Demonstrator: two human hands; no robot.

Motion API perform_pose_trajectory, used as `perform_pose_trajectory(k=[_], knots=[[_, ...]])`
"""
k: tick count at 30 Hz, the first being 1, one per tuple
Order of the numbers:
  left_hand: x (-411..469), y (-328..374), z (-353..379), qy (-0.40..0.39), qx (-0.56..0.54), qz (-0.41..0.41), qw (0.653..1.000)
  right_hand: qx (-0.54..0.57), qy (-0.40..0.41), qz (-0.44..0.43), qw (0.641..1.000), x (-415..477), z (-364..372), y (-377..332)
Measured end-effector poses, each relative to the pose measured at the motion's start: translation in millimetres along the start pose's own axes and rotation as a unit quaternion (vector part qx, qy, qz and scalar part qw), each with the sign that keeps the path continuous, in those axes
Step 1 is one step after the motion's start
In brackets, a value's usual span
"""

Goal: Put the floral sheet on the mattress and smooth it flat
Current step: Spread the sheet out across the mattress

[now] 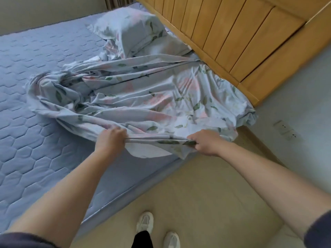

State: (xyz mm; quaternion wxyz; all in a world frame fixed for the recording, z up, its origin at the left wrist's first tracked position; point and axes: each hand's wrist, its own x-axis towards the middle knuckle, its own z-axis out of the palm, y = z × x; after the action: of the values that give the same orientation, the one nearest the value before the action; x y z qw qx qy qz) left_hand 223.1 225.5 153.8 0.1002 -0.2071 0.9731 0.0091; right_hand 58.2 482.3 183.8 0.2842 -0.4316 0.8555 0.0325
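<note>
Both hands, left hand [110, 140] and right hand [206, 144], grip the bunched near edge of the floral sheet [143, 97] (still crumpled) on the quilted mattress [35, 122].

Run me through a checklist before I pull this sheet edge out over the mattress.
1. Grip of the left hand on the floral sheet: ok, fingers curled round the bunched edge.
2. Grip of the right hand on the same edge: ok.
3. Sheet spread flat: not ok, crumpled in a heap near the headboard; most of the mattress is bare.
4. Pillow clear of the sheet: cannot tell; it lies at the sheet's far end.
5. Sheet corner by the headboard seated: cannot tell; it drapes over the mattress corner.
</note>
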Motion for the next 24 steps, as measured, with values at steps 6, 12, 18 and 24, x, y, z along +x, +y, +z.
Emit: perform_pose_trajectory(k=[6, 12, 18, 24], knots=[[-24, -17, -14, 0.01, -0.132, 0.022, 0.991, 0.008, -0.013, 0.035, 0.999, -19, -12, 17], [-48, 20, -42, -0.082, -0.202, 0.074, 0.973, 0.142, -0.007, -0.059, 0.988, -13, 6, -71], [-54, -40, -60, -0.057, 0.104, 0.101, 0.988, 0.106, 0.067, -0.067, 0.99, -14, -16, -97], [-67, -130, -67, -0.024, -0.03, -0.002, 0.999, -0.026, 0.047, 0.048, 0.997, -45, -23, -93]])
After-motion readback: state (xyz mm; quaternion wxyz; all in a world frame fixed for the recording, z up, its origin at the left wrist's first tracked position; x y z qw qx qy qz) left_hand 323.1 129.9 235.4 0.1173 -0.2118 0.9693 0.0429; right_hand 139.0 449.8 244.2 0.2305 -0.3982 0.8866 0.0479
